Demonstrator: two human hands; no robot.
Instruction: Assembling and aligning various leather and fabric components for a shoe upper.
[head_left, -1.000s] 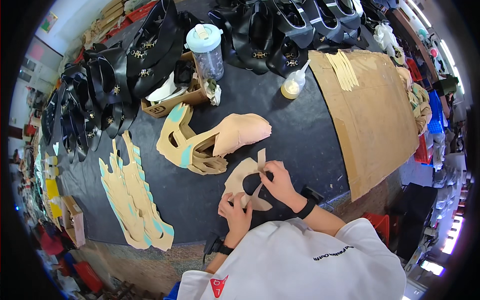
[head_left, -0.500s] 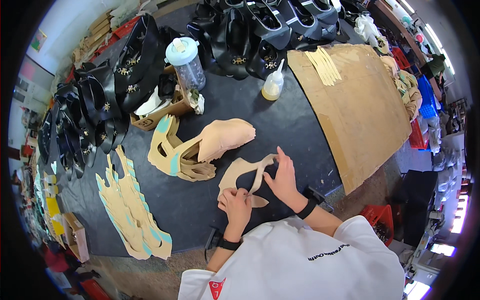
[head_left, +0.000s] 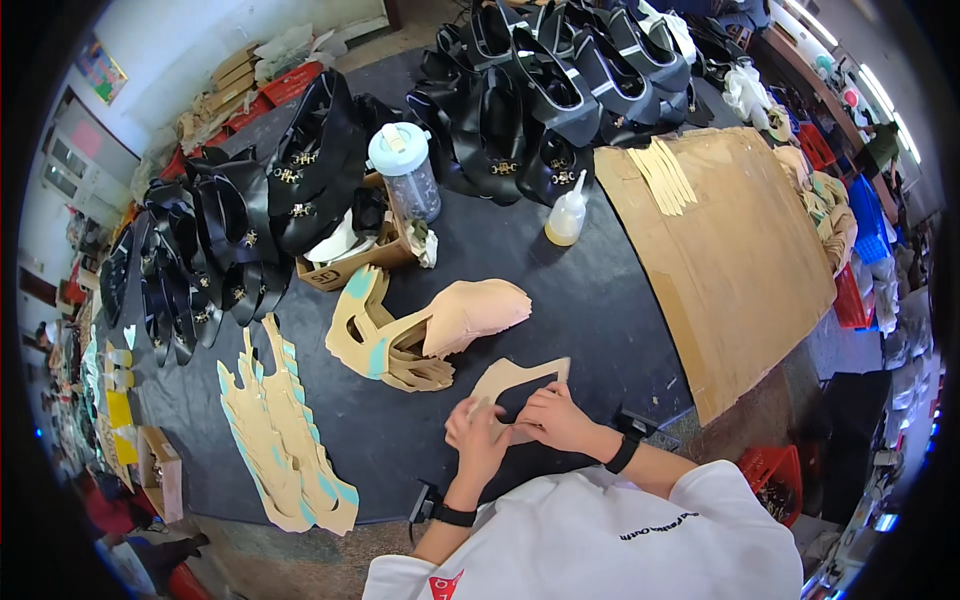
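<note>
A flat beige shoe-upper piece (head_left: pixel 503 374) with a curved cut-out lies on the black table in front of me. My left hand (head_left: pixel 478 442) is closed on its near left part, fingers curled over it. Close beside it, my right hand (head_left: pixel 556 420) pinches the piece's near edge; the fingertips of both hands almost meet and partly cover it. Just beyond sits a stack of beige upper pieces with teal edges (head_left: pixel 350 330), touching a bundle of rounded pale pieces (head_left: pixel 478 314). Farther left, more teal-edged cut pieces (head_left: pixel 268 425) lie overlapped in two rows.
Black shoes with metal buckles (head_left: pixel 300 185) crowd the far and left table. A carton (head_left: pixel 345 268) holds odds and ends beside a lidded plastic cup (head_left: pixel 410 180). A squeeze bottle (head_left: pixel 566 215) stands near a large cardboard sheet (head_left: pixel 735 270) bearing pale strips (head_left: pixel 663 178).
My right hand has come down and left from the piece's upper end to its near edge, beside my left hand. Its spread fingers have closed. The whole view has shifted slightly.
</note>
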